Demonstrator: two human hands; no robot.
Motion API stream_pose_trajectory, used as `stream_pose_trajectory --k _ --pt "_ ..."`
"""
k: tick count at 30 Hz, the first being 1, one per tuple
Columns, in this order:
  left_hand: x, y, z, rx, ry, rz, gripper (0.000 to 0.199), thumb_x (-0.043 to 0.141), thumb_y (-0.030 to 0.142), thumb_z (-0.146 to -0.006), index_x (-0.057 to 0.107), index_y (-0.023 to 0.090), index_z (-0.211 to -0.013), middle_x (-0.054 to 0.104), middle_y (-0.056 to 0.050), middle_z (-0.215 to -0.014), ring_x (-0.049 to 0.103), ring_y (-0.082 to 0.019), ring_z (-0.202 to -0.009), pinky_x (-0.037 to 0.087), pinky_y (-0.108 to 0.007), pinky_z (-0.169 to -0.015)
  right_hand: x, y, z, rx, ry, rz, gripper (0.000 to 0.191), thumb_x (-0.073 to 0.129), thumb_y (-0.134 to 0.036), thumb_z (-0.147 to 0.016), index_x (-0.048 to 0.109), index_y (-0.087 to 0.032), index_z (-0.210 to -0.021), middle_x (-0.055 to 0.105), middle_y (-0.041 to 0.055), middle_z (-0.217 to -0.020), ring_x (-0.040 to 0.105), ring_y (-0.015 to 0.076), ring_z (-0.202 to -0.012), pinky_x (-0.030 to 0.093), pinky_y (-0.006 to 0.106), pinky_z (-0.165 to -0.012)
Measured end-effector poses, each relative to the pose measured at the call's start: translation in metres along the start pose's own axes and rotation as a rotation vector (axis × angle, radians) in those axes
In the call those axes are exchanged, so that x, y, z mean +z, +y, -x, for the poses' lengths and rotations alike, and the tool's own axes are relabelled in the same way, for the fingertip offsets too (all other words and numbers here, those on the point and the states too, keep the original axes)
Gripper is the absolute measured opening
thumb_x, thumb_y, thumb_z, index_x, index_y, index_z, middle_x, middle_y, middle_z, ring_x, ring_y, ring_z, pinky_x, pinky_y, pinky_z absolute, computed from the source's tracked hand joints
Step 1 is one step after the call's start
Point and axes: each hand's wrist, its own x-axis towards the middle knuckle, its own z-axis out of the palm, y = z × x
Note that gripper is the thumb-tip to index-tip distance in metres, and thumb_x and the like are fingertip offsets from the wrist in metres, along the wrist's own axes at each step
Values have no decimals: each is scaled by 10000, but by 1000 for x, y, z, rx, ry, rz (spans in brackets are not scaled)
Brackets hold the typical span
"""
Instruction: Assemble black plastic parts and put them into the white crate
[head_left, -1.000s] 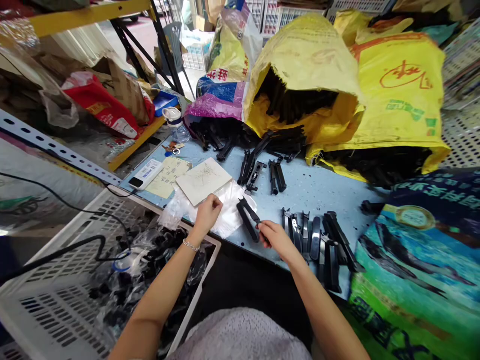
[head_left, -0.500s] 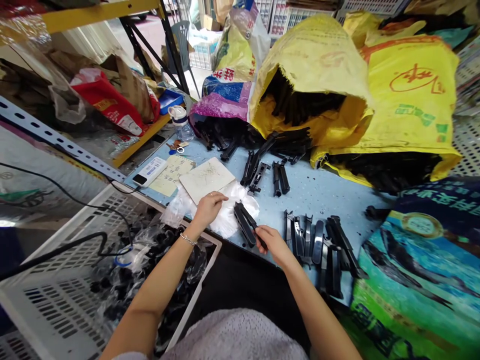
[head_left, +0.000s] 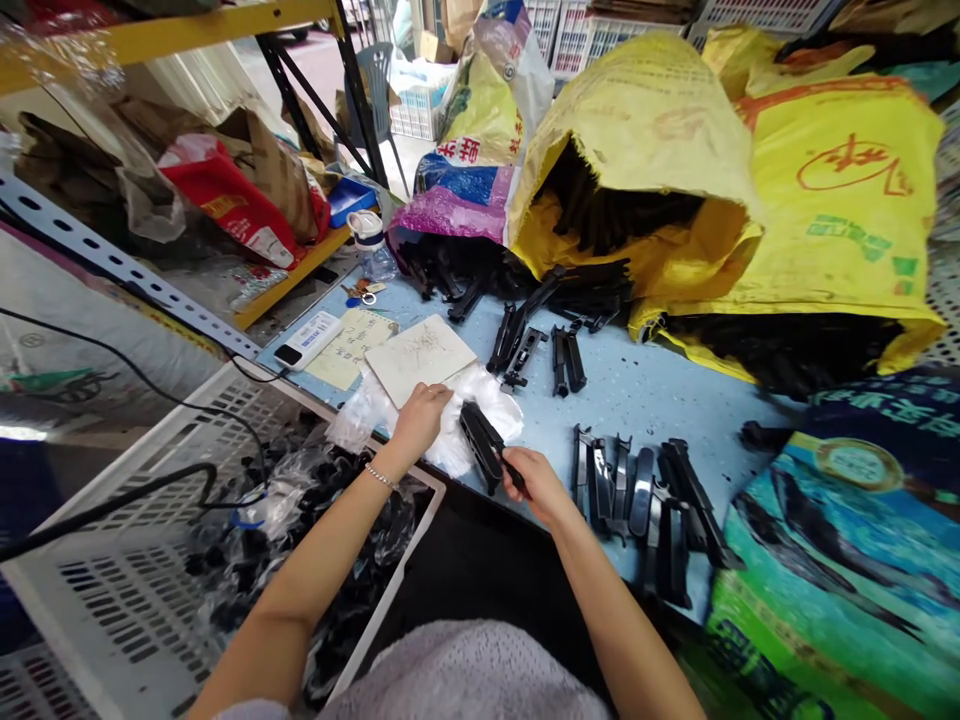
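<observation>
My right hand (head_left: 534,482) grips the near end of a long black stapler-like part (head_left: 481,440), which has two arms set at a narrow angle. The part is held over the table's front edge, beside the white plastic bag (head_left: 504,408). My left hand (head_left: 420,420), with a bracelet at the wrist, is closed in a pinch above the bag, just left of the part. Whatever its fingertips hold, if anything, is too small to make out. Under them lies a pale square board (head_left: 416,352) with small bits scattered on it.
Several black parts (head_left: 637,490) lie in a row on the blue table (head_left: 637,380) to the right. Yellow sacks (head_left: 637,110) spill more at the back. A white crate (head_left: 127,600) with bagged black pieces is at lower left. A phone-like white device (head_left: 307,340) lies by a handwritten note (head_left: 352,345).
My right hand has shifted slightly left with the black part, bringing it closer to my left hand. My left hand's fingers are more curled. The view has turned slightly.
</observation>
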Motion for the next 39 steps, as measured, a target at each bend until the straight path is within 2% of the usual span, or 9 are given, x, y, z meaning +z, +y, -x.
stream_pose_trajectory --k 8,13,17,20,23,27,30,34,39 --pt "-13 82 58 488 -307 57 704 344 -1 -883 226 255 -1528 438 -105 -1488 448 -205 -1348 459 -407 -1088 9 2 0 -77 25 -164 325 638 -471 -773 512 -192 -661 474 -55 -503 405 73 -407 267 197 -387" --pt "-14 95 86 436 -243 -22 674 462 90 -891 285 300 -1507 460 -88 -1484 582 -260 -1211 521 -464 -1000 27 0 34 -168 -58 -22 260 513 -455 -891 621 -219 -871 632 10 -785 590 145 -678 487 261 -615" --pt "-61 80 118 316 -118 2 623 484 115 -901 385 388 -1451 602 -21 -1350 619 -218 -1179 519 -381 -1013 3 -22 75 -348 -227 567 360 369 -438 -981 663 -262 -1093 624 61 -1160 606 199 -1030 478 354 -918" --pt "-107 48 155 147 -319 -64 545 539 181 -866 518 431 -1350 651 27 -1278 648 -215 -1136 544 -317 -964 -40 -32 95 -394 220 1228 336 410 -396 -972 679 -225 -1078 638 132 -1090 592 284 -1037 467 424 -883" --pt "-122 -7 179 -96 -537 -242 487 540 130 -787 657 375 -1192 696 -3 -1198 671 -256 -1087 547 -350 -932 -70 -27 96 -296 653 1743 253 543 -337 -903 671 -137 -991 629 225 -1006 568 381 -996 453 476 -790" --pt "-97 -75 177 -525 -667 -618 400 449 18 -777 703 148 -1057 719 -158 -1083 680 -291 -1052 514 -384 -915 -69 -12 83 -281 580 1935 305 565 -291 -900 594 -117 -1148 642 181 -1002 616 320 -916 464 388 -729" --pt "-76 -86 159 -613 -674 -687 308 440 30 -826 700 59 -988 704 -227 -1049 689 -304 -1006 508 -383 -884 -65 -5 77 -247 491 1870 401 533 -236 -918 490 -126 -1301 676 134 -942 663 266 -838 465 320 -663" --pt "-46 -34 122 -482 -610 -580 265 488 247 -923 715 112 -956 713 -171 -989 685 -290 -953 510 -383 -848 -76 -2 69 -210 442 1596 408 464 -233 -938 486 -120 -1330 683 178 -1103 688 293 -920 494 349 -714" --pt "24 53 52 4 -119 -156 264 486 284 -955 679 172 -1096 645 -118 -1156 605 -221 -1052 482 -356 -935 -80 5 44 -292 310 962 427 495 -381 -901 581 -174 -1264 696 115 -1111 655 265 -1017 490 374 -870"
